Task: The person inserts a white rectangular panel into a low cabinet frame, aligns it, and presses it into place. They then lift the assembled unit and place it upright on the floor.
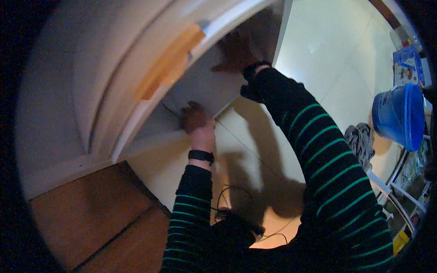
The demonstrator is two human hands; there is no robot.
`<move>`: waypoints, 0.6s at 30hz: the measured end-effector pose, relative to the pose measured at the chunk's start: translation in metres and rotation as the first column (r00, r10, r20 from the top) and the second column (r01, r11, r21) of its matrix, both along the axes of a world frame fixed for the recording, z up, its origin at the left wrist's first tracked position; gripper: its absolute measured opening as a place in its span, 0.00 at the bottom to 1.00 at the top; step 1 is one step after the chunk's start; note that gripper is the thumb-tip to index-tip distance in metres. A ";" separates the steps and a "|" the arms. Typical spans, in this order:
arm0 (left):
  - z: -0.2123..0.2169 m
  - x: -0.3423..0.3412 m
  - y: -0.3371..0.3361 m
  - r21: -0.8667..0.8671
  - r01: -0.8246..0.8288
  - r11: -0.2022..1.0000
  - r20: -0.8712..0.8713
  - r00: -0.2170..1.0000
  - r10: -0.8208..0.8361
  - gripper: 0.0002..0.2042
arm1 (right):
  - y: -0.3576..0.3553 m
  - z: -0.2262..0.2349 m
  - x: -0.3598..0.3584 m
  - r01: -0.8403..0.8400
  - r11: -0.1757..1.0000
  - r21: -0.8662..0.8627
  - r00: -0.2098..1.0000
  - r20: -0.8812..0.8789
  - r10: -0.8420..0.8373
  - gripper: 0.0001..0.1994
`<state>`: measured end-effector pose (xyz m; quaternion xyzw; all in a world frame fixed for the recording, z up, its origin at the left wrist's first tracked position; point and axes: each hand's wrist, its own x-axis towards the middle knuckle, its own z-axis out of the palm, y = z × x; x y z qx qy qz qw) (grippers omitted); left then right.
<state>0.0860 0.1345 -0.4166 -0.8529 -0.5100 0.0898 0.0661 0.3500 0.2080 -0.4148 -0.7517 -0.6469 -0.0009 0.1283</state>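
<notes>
Grey panel [218,92]: left hand [196,119] near its edge, open tiled floor [334,54] rightward.

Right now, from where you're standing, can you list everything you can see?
blue bucket: one, blue, far right
blue container: one, blue, upper right, beyond the bucket
grey cloth: one, grey, left of the bucket
rack: one, white, lower right
yellow item: one, yellow, lower right edge, kind unclear
tiled floor: one, cream, centre to upper right
frame: one, pale, upper left
strip: one, orange-brown, on the frame
brown surface: one, brown, lower left
cable: count unclear, dark, lower centre
sleeves: two, black with green stripes, lower half
wristband: one, black, left wrist
left hand: one, centre
right hand: one, shadowed, upper centre
</notes>
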 end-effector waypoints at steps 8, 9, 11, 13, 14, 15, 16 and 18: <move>-0.032 -0.011 0.021 0.147 0.026 0.989 0.003 1.000 -0.027 0.23 | -0.075 0.013 -0.006 -0.149 0.836 -0.529 0.979 -0.196 0.050 0.56; -0.031 -0.011 0.023 0.107 0.041 0.993 -0.076 0.997 -0.033 0.23 | -0.080 0.018 -0.005 -0.257 0.815 -0.519 0.964 -0.201 0.177 0.55; -0.016 -0.012 0.015 -0.043 0.137 0.990 -0.166 0.976 -0.142 0.24 | -0.100 0.033 0.005 -0.424 0.711 -0.561 0.905 -0.280 0.320 0.47; 0.017 -0.007 0.007 -0.330 0.282 0.901 -0.111 0.936 -0.334 0.26 | -0.127 0.057 0.023 -0.447 0.692 -0.567 0.889 -0.366 0.274 0.39; 0.038 0.000 0.001 -0.415 0.129 0.901 0.123 0.989 -0.085 0.27 | -0.141 0.070 0.021 -0.468 0.740 -0.483 0.875 -0.369 0.313 0.35; 0.061 0.005 0.001 -0.407 0.284 0.868 0.137 0.959 -0.249 0.27 | -0.150 0.084 0.020 -0.445 0.755 -0.481 0.891 -0.325 0.318 0.33; 0.083 0.013 -0.004 -0.490 0.257 0.833 0.113 0.966 -0.232 0.26 | -0.157 0.102 0.021 -0.429 0.760 -0.488 0.902 -0.284 0.326 0.32; 0.128 0.013 -0.010 -0.605 0.218 0.766 0.125 0.976 -0.179 0.25 | -0.169 0.139 0.025 -0.419 0.761 -0.495 0.908 -0.227 0.353 0.29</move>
